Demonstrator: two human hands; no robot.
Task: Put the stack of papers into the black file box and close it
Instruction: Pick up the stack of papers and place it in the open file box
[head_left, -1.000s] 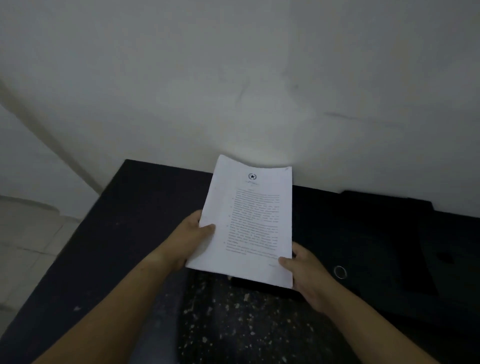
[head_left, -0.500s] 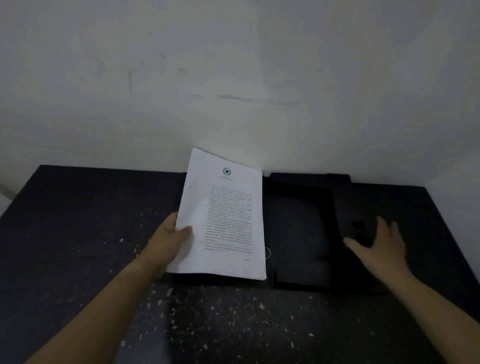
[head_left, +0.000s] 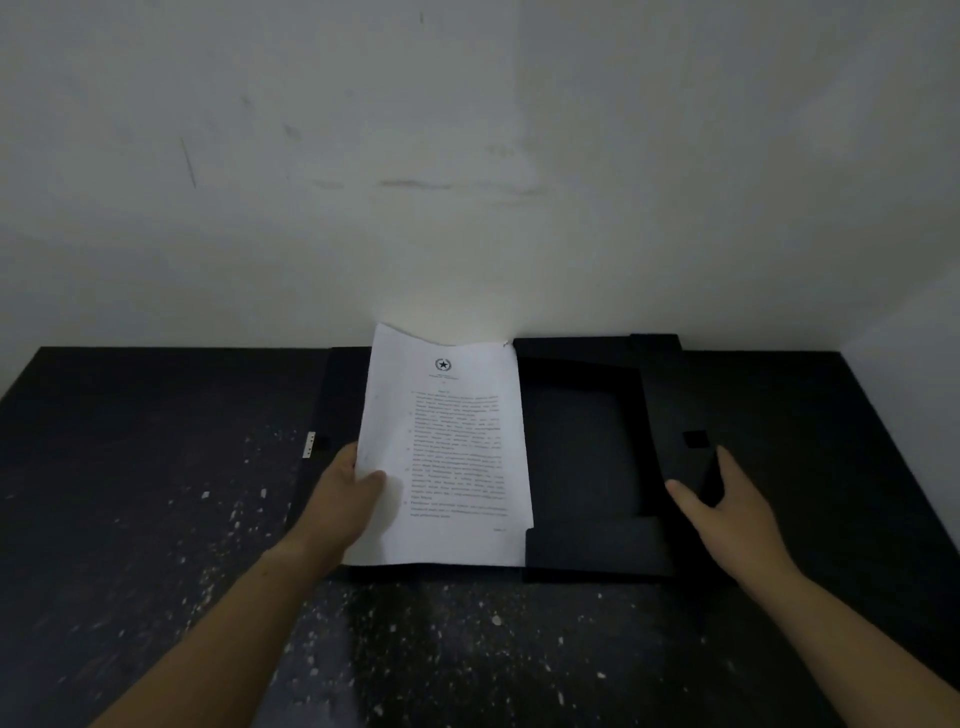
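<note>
A white stack of printed papers (head_left: 447, 447) with a star emblem at its top lies tilted over the left half of the open black file box (head_left: 582, 457). My left hand (head_left: 353, 499) grips the stack's left edge, thumb on top. The box's right half shows inner flaps and a hollow middle. My right hand (head_left: 727, 499) rests at the box's right side with thumb and fingers around a black closure flap (head_left: 709, 478). The box's left half is mostly hidden under the papers.
The box sits on a black table (head_left: 156, 519) speckled with white flecks, pushed against a pale wall (head_left: 467, 182). A small white label (head_left: 310, 445) shows at the box's left edge. A wall corner stands at the far right.
The papers have lowered onto the box's left half. My right hand left the stack, went to the box's right side and now holds the flap. The view has shifted right.
</note>
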